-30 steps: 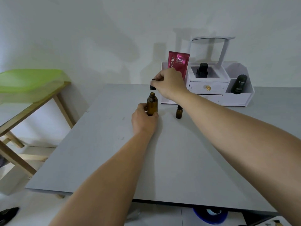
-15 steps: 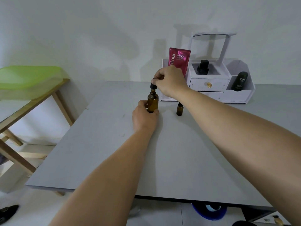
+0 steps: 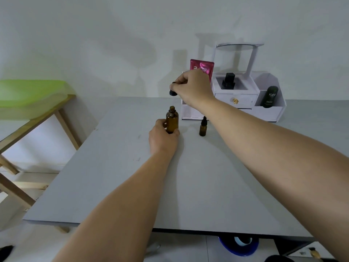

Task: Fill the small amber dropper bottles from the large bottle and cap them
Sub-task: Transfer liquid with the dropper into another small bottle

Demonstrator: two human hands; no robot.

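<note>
One cap now off large bottle.

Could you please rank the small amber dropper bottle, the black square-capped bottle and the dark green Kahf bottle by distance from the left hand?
1. Small amber dropper bottle, just right of the left hand.
2. Black square-capped bottle, organiser's middle.
3. Dark green Kahf bottle, far right compartment.

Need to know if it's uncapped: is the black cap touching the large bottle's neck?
Apart. The head view shows the black cap in the right hand, with bare wall and table between it and the large bottle.
</note>
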